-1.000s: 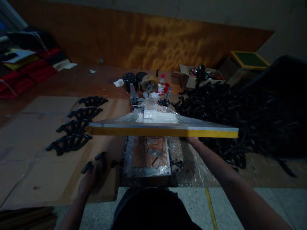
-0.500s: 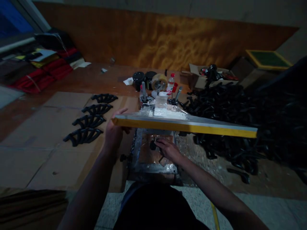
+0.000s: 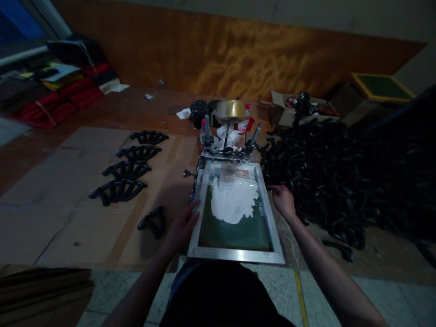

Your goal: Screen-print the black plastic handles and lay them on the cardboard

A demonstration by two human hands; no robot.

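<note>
Between both hands' fingers [image 3: 190, 213] lies the screen frame [image 3: 269, 213], lowered flat.

The frame [image 3: 236, 213] lies flat at the centre of the table [image 3: 51, 181]. The left hand [image 3: 182, 227] rests on its 9 o'clock edge, the right hand [image 3: 283, 202] at 3 o'clock. Clamps [image 3: 228, 145] sit at 12, a pile of parts [image 3: 340, 168] at 2 to 3, and four parts [image 3: 131, 165] in a row at 10, with one part [image 3: 153, 221] at 9.

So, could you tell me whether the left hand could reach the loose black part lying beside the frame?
Probably yes: the left hand rests on the frame edge, the black part lies just left, with bare cardboard between.
</note>
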